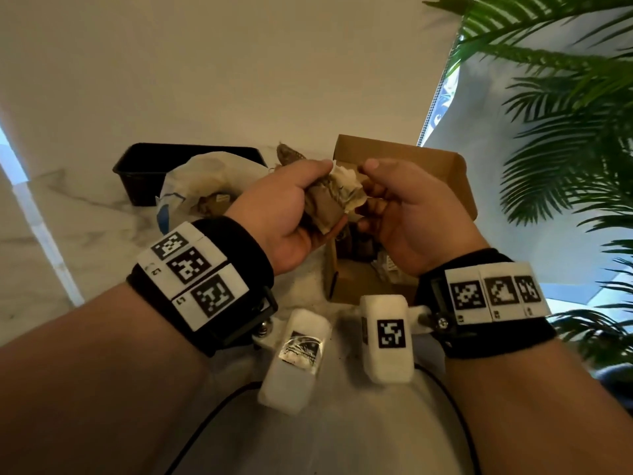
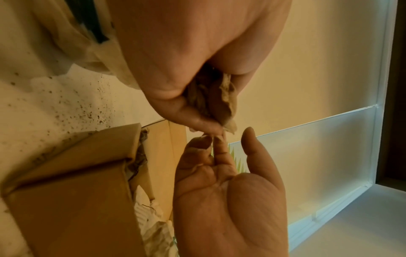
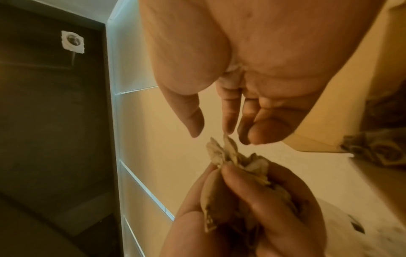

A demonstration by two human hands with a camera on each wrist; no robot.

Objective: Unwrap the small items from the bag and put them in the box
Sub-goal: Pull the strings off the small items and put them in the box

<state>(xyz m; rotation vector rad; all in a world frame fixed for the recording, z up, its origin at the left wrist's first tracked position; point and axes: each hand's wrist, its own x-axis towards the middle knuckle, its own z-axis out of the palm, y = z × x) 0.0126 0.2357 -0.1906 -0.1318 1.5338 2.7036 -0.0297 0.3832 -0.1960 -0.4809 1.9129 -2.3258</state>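
Note:
My left hand (image 1: 318, 190) grips a small item wrapped in crumpled brown and cream paper (image 1: 342, 195), held above the open cardboard box (image 1: 428, 162). My right hand (image 1: 368, 200) faces it with the thumb lifted clear and its curled fingertips touching the loose paper edge. In the right wrist view the paper's tip (image 3: 226, 147) reaches my right fingertips (image 3: 228, 125). In the left wrist view the wrapped item (image 2: 211, 97) sticks out of my left fist. The white plastic bag (image 1: 205, 183) lies left of the box with another wrapped piece (image 1: 214, 204) inside.
A black plastic tray (image 1: 144, 166) stands behind the bag on the marble table (image 1: 68, 217). Another brown wrapped piece (image 1: 289, 154) lies between the tray and the box. Things lie in the box (image 1: 376, 262). Dark crumbs (image 2: 87, 107) speckle the table. Palm leaves (image 1: 565, 132) hang at the right.

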